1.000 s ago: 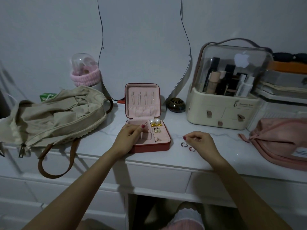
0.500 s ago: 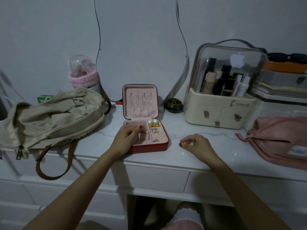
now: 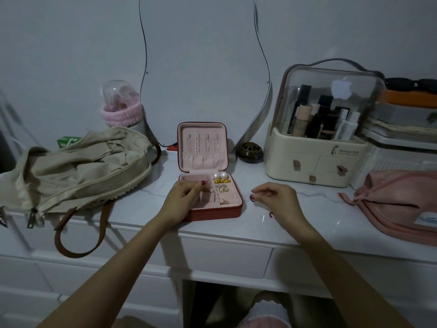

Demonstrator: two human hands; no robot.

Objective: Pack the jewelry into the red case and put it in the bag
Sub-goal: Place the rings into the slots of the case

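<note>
The square red jewelry case [image 3: 210, 185] with pink lining stands open near the front edge of the white marble-look tabletop [image 3: 295, 223], and its right-hand compartments already hold pearl, gold and small stud earrings [image 3: 221, 182]. The left hand [image 3: 183, 197] rests on the case's left compartments, fingers curled; whether it pinches anything I cannot tell. The right hand [image 3: 275, 197], just right of the case, has thumb and fingertips drawn together, seemingly on a small piece. A small red item [image 3: 271, 214] peeks out beside that wrist. Closing the case and loading the beige canvas bag [image 3: 78, 171] at the left end remain.
</note>
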